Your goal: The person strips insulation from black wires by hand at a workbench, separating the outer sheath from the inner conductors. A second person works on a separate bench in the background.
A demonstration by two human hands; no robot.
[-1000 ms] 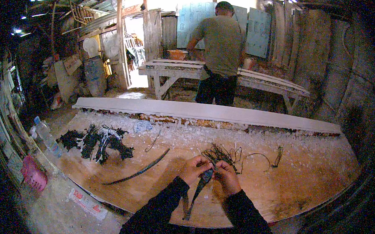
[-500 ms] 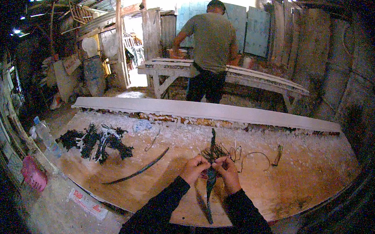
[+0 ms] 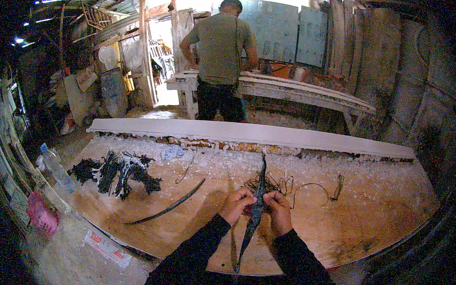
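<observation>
Both your left hand (image 3: 234, 207) and right hand (image 3: 278, 213) pinch the dark strip (image 3: 255, 217) near its middle, over the counter (image 3: 331, 233). 1 second ago its far end did not show; now it points away past your grip, leaving both ends visible.

Dark strip (image 3: 256, 211) extended, co-worker (image 3: 217, 49) shifted left
Its upper end (image 3: 263, 169) is now drawn out; the orange bowl (image 3: 282, 71) is moved right.

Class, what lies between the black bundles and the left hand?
The head view shows a dark curved strip and a thin bent strand between black bundles and the left hand.
</observation>
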